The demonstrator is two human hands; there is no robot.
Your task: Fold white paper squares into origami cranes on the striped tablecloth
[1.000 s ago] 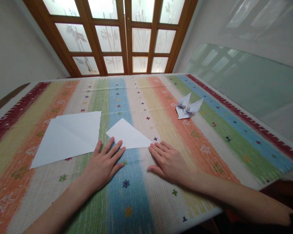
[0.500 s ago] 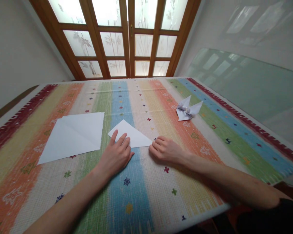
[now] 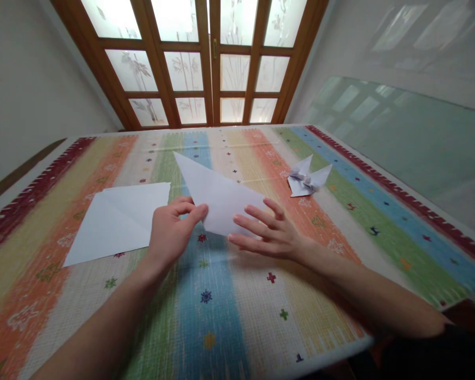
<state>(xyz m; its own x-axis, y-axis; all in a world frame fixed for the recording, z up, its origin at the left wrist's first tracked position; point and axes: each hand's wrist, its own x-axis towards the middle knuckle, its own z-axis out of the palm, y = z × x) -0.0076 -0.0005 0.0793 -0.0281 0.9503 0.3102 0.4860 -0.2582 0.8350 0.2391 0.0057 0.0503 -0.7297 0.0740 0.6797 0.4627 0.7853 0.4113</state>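
A white paper folded into a triangle [image 3: 217,192] is lifted off the striped tablecloth [image 3: 229,295], its point tilted up and away to the left. My left hand [image 3: 170,232] pinches its lower left edge between thumb and fingers. Just to the right, my right hand [image 3: 267,229] has its fingers stretched out and spread, and they lie against the paper's lower right part.
A larger folded white sheet [image 3: 119,221] lies flat at the left. A small folded paper figure [image 3: 306,179] sits at the right, past my right hand. Wooden glazed doors [image 3: 206,58] stand behind the table. A glass pane [image 3: 399,137] leans along the right side.
The triangle lay flat on the cloth under both hands. My left hand has now picked it up, and my right hand has gone from curled at its corner to spread flat.
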